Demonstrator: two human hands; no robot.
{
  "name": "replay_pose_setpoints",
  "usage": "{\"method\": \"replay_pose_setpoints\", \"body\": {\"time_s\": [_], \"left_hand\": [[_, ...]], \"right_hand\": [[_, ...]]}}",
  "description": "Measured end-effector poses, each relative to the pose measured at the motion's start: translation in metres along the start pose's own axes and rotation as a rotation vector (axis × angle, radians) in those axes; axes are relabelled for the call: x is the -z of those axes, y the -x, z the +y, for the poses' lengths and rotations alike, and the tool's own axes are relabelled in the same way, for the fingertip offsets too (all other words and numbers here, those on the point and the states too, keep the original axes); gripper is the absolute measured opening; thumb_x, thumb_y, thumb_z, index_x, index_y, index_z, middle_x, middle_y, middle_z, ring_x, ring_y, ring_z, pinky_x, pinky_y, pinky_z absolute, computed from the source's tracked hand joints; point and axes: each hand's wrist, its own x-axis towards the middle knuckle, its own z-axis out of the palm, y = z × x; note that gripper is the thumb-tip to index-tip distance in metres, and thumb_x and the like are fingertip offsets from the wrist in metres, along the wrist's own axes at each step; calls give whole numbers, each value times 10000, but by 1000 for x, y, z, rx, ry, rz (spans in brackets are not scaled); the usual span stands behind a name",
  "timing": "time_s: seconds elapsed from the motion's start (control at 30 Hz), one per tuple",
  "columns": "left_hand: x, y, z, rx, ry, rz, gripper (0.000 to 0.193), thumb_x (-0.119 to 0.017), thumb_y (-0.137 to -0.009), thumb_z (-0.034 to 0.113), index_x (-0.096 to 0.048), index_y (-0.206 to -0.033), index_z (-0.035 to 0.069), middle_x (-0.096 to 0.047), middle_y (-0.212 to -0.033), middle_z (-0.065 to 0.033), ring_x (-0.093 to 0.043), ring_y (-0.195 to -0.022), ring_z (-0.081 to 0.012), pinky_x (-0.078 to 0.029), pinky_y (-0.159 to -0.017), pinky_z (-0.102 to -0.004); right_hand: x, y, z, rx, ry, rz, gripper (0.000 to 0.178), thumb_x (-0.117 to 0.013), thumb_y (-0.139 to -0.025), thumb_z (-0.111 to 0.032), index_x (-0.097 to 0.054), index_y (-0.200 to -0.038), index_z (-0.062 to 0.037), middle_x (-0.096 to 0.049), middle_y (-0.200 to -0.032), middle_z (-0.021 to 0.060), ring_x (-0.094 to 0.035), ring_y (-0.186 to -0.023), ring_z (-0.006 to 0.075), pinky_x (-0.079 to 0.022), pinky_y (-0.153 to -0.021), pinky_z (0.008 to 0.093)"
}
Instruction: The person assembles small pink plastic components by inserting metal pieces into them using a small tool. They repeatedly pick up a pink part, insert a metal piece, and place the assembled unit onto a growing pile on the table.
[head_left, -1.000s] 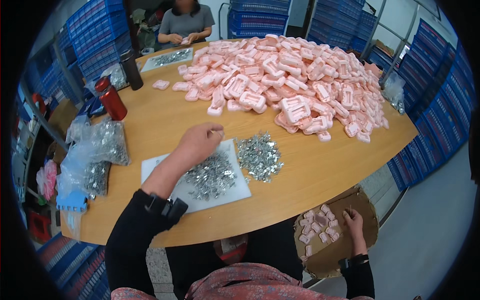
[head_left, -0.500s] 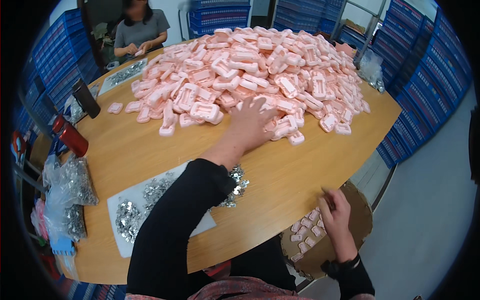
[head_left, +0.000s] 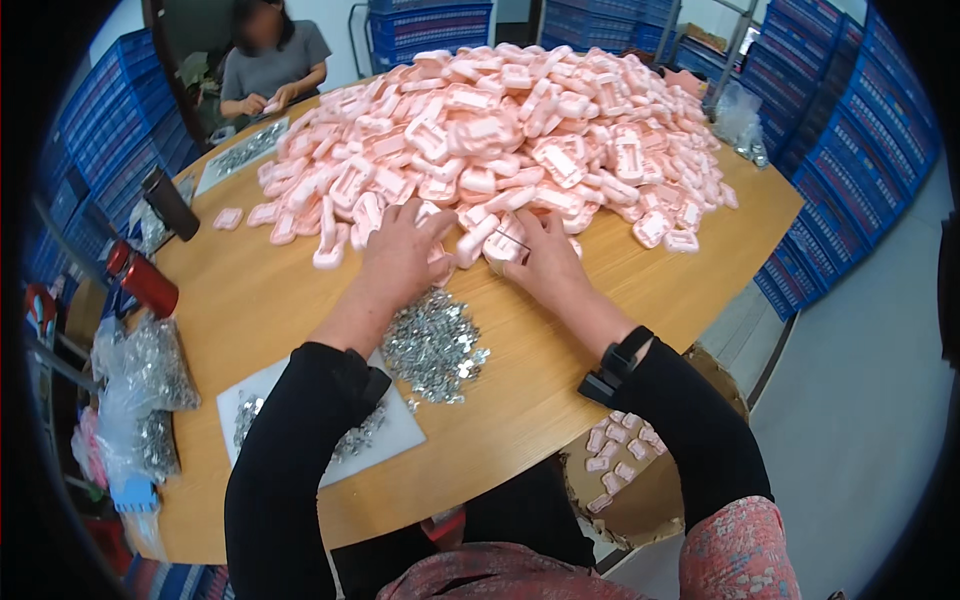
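Observation:
A big heap of pale pink plastic casings, oblong with rectangular recesses, covers the far half of the table. At its near edge my left hand has its fingers and thumb curled round a pink casing. Just to the right, my right hand grips another pink casing between thumb and fingers; part of it is hidden. Small silvery metal pieces lie in a pile below my hands. More of them rest on a white sheet, partly hidden under my left forearm.
A cardboard box with several pink casings stands below the table's right edge. On the left are a red bottle, a dark bottle and plastic bags of metal pieces. Across sits another person. Blue crates are stacked around.
My right hand has come up from above the box to the heap and taken hold of a casing. My left hand has drawn back leftward, uncovering the metal pieces.

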Motion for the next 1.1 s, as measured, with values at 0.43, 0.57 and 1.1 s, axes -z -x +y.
{"method": "replay_pose_setpoints", "body": {"time_s": [0.43,0.57,1.1], "left_hand": [[52,65,-93,254,-143,-39,585,-778,-768,302,-581,-1305,178,-501,-1358,-144,-477,-1246,-350,-401,-1056,-473],[64,89,-116,283,-218,-35,524,-764,-770,301,-597,-1257,206,-536,-1308,-108,-489,-1244,-312,-363,-1047,-485],[92,114,-123,116,-141,17,476,-726,-799,236,-605,-1249,138,-549,-1351,-121,-466,-1301,-339,-365,-1078,-487]], "right_hand": [[-73,-47,-96,172,74,-205,915,-819,-719,-407,-376,-1471,-133,-435,-1319,326,-551,-1167,459,-485,-996,450],[-92,-55,-114,233,92,-273,923,-824,-710,-372,-365,-1489,-181,-453,-1352,312,-582,-1144,444,-502,-972,445],[-4,-30,-35,63,239,-201,526,-751,-805,-258,-608,-1271,-60,-600,-1263,190,-588,-1140,344,-482,-987,417]]}}
